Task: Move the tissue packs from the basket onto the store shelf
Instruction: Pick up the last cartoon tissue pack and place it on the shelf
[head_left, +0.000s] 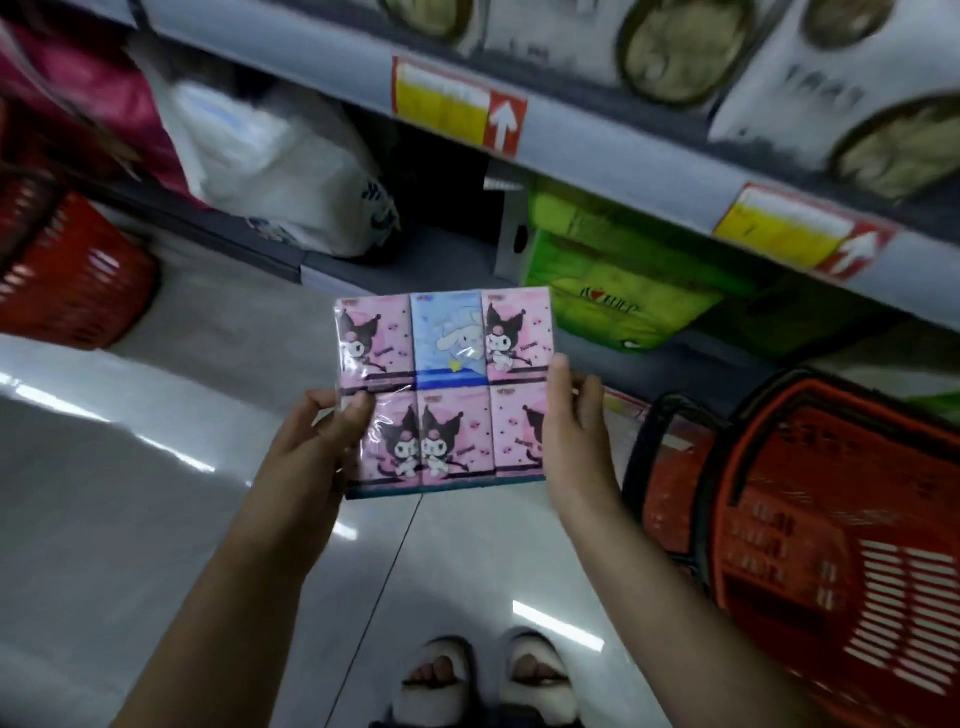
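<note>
Pinching the pink-and-blue film-wrapped tissue pack (444, 389) by its edges, left hand (317, 447) and right hand (576, 436) should slide it level onto the grey shelf (415, 254).

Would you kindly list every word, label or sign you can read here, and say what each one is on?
green pack: "I", a heart, then a blurred word.
shelf labels: a white up arrow on red; the print is too blurred to read.
tissue pack, held by the left hand and right hand: print too small to read.
white packs: dark characters, blurred.
</note>
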